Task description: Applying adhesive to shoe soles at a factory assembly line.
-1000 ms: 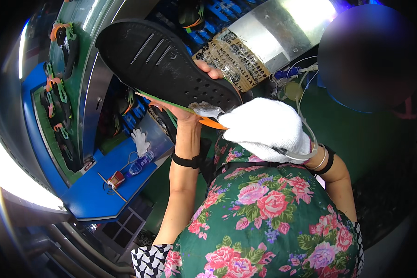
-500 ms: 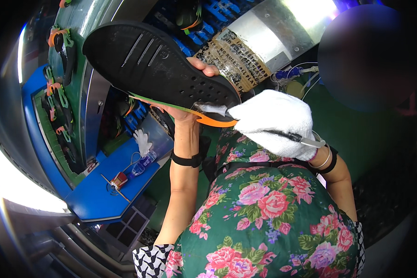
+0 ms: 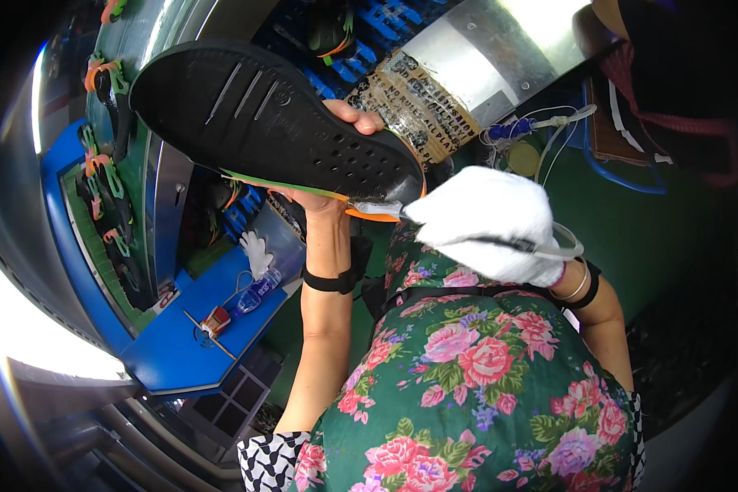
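My left hand (image 3: pixel 354 116), bare, grips a shoe (image 3: pixel 246 115) from below and behind, thumb and fingers on opposite edges. Its black bottom faces me, with slots at the wide end and small holes toward the narrow end. A green and orange edge runs along its near side. A white-gloved right hand (image 3: pixel 492 221), mine, is closed on a slim brush (image 3: pixel 379 209). The pale brush tip touches the orange edge at the shoe's narrow end. Most of the handle is hidden in the glove; a pale grey loop (image 3: pixel 572 244) shows behind the wrist.
More shoes (image 3: pixel 111 176) with orange and green parts line the green-edged conveyor at left. A blue shelf (image 3: pixel 176 353) bears a plastic bottle (image 3: pixel 257 293), a white glove (image 3: pixel 256 252) and a small red container (image 3: pixel 215 321). Taped cardboard (image 3: pixel 418 107) covers the metal edge ahead; cables (image 3: pixel 541 123) hang beside it.
The brush tip has moved down and slightly left onto the orange edge. The shoe has shifted a little left. A dark blurred shape at upper right is gone, uncovering a blue frame and reddish strap.
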Motion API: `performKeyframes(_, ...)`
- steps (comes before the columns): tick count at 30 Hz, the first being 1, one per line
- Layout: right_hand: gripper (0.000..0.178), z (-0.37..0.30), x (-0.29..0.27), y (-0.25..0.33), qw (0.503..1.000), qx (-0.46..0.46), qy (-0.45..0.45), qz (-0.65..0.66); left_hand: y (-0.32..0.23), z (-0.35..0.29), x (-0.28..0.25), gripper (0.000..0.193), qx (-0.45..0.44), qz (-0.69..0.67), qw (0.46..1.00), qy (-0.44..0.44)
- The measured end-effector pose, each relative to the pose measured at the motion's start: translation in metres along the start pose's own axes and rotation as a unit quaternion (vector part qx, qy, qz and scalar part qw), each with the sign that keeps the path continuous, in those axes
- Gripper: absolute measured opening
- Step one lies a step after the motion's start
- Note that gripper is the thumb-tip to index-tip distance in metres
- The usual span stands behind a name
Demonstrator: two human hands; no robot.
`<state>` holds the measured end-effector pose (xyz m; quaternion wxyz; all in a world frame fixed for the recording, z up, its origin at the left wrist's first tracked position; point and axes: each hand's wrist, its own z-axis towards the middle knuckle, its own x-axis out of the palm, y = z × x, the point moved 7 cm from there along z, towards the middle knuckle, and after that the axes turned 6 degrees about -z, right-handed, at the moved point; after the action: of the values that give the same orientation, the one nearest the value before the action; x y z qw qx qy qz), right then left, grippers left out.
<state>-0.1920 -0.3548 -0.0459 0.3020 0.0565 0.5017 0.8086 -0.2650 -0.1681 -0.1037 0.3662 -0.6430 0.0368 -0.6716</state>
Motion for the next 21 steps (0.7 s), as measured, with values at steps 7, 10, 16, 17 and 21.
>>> performKeyframes(7, 0.023, 0.001, 0.002, -0.001, 1.000, 0.011, 0.010, 0.017, -0.002, 0.003, 0.001, 0.100, 0.003, -0.006, 1.000, 0.003)
performKeyframes(10, 0.023, 0.002, -0.002, -0.006, 0.999, 0.031, 0.013, 0.009, -0.006, 0.005, -0.001, 0.101, 0.015, 0.022, 1.000, 0.010)
performKeyframes(16, 0.022, 0.002, 0.006, 0.003, 0.999, -0.022, 0.020, -0.014, -0.008, 0.004, -0.004, 0.103, 0.017, 0.019, 1.000, -0.014)
performKeyframes(17, 0.022, 0.000, 0.006, 0.003, 0.999, -0.027, 0.017, -0.028, -0.009, 0.004, -0.006, 0.104, 0.020, 0.029, 0.999, -0.011)
performKeyframes(21, 0.025, -0.002, 0.011, 0.009, 0.998, -0.037, 0.016, -0.044, -0.004, 0.006, -0.001, 0.106, -0.017, -0.007, 1.000, 0.006)
